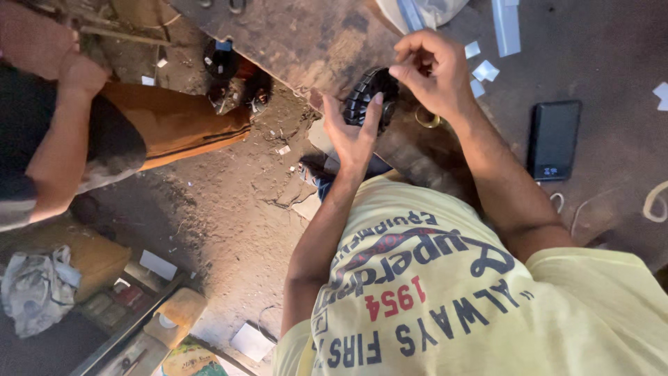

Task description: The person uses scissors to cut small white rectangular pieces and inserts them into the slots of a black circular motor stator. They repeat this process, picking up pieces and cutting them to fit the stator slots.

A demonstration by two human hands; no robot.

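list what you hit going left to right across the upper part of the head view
another person's hand → left hand → black ribbed round part → right hand → black phone-like slab → pale scrap at the right edge

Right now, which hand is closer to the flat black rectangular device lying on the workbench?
Right. The right hand is beside the black device, apart from it; the left hand is farther, beyond the black ribbed round part.

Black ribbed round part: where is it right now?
In the head view, upper centre: the black ribbed round part sits at the workbench edge, cupped by the left hand, with the right hand at its top right and a brass ring just right.
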